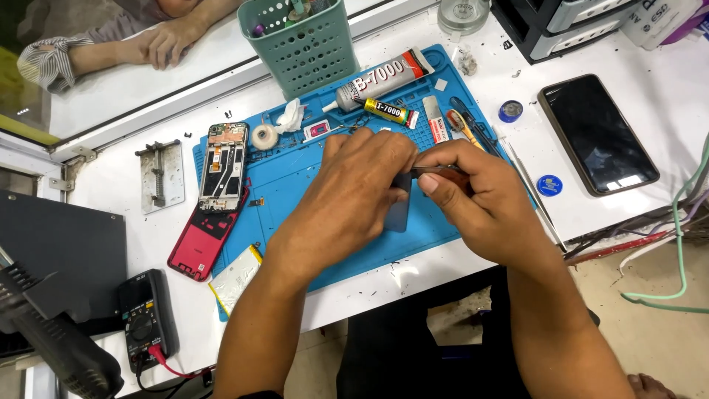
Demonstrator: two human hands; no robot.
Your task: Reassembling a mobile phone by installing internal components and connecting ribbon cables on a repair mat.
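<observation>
Centrally, left hand [354, 188] clamps the dark panel [399, 210]; right hand [473, 196] pinches seemingly tweezers [436, 170] at its edge.

The white tabletop [133, 222] carries a blue work mat [295, 177] at its centre. Left of the mat lie a small metal clamp plate [161, 176], a red phone back cover [203, 238] partly overlapping the mat's edge, and a black multimeter [146, 319] near the front edge. A flat silver battery [235, 279] rests at the mat's front left corner. Right of the mat lie a dark phone [597, 133], face up, two small blue round discs [549, 185], and a thin metal rod [535, 198]. A green perforated basket [303, 44] stands at the rear.
</observation>
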